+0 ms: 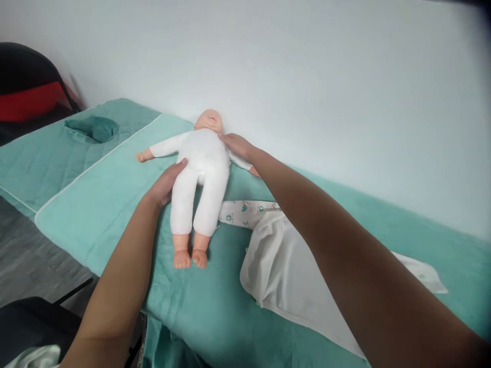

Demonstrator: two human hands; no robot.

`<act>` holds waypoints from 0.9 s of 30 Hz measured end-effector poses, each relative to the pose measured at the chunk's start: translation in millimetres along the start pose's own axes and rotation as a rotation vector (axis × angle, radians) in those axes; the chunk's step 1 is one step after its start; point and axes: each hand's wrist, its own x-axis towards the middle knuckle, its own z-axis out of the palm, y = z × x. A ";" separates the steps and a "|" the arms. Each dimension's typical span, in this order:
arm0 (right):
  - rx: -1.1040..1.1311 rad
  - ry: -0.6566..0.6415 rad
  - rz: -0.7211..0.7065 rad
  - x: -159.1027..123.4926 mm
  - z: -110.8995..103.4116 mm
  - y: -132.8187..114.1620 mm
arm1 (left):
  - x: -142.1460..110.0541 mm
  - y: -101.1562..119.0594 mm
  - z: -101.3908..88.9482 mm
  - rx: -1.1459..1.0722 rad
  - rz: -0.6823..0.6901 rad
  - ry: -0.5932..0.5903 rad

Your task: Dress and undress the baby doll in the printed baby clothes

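Note:
A baby doll (202, 148) with a white cloth body lies on its back on the green bed cover, arms spread and bare feet pointing toward me. My left hand (169, 181) holds the doll's side at the hip, its thumb on top and the other fingers mostly hidden. At the shoulder on the other side, my right hand (237, 145) rests against the doll near the neck with its fingers stretched out. Beneath my right forearm, a white baby garment (284, 260) lies spread out. Its printed sleeve (243, 213) reaches close to the doll's leg.
The padded green bed (103, 204) stands along a white wall (307, 76). A face hole (92, 129) is in its far left end. A black and red chair (32, 97) stands beyond that end. Dark furniture (34, 327) is at the lower left, beside grey flooring (38, 255).

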 end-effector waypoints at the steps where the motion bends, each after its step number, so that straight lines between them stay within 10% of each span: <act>1: 0.004 -0.008 0.000 -8.0 -1.2 -6.2 | -5.0 -0.8 -0.8 -0.007 0.010 -0.002; 6: -0.023 0.109 -0.114 -71.3 -32.1 -33.8 | -36.6 -5.8 11.4 -0.078 0.089 -0.037; 10: -0.048 0.178 -0.095 -138.2 -76.5 -34.9 | -72.4 -19.2 70.7 -0.087 0.180 -0.079; 18: -0.117 0.285 0.133 -289.4 -148.7 37.6 | -141.7 -96.0 219.4 -0.122 -0.067 -0.285; 27: -0.164 0.413 0.191 -364.0 -146.1 108.9 | -162.3 -140.1 257.7 0.062 -0.115 -0.344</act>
